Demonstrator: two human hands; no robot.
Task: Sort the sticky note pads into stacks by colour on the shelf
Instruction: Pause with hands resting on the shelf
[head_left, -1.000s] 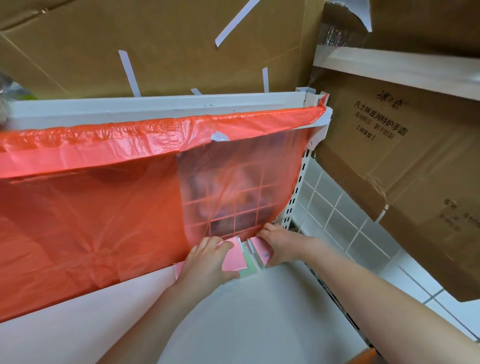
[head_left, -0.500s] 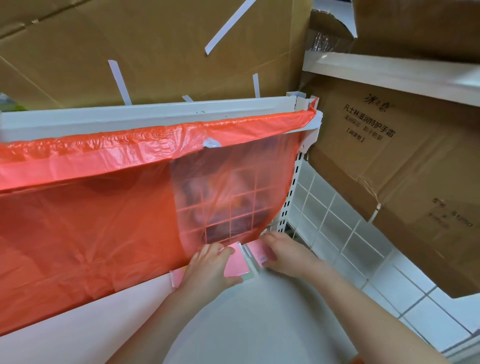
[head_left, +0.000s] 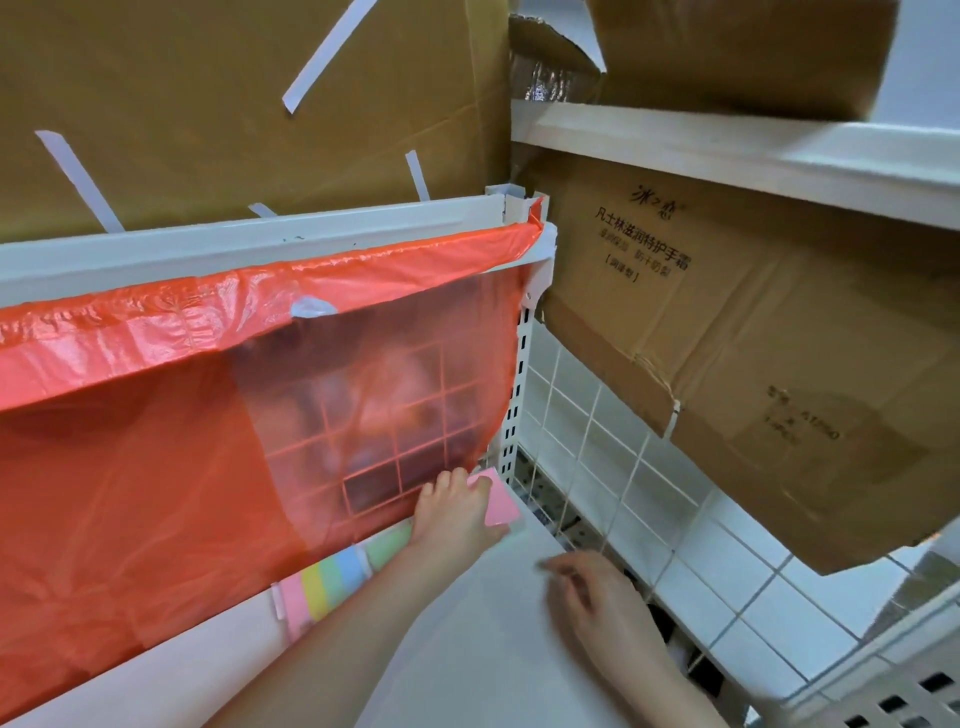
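Nearest, the right hand (head_left: 597, 597) is seen lying slack on the white shelf (head_left: 467, 649), fingers loosely bent and nothing held, likely parked clear while the other hand works. Further in, a pink sticky note pad (head_left: 500, 500) is gripped by the left hand (head_left: 457, 514) at the back corner, probably being set as the pink stack; just left of that hand a green pad (head_left: 390, 546) and a pad of pink, yellow, green and blue strips (head_left: 324, 584) are laid along the shelf's rear edge. Beyond the hands hangs an orange plastic sheet (head_left: 156, 467) over wire mesh, and whatever is behind it cannot be made out.
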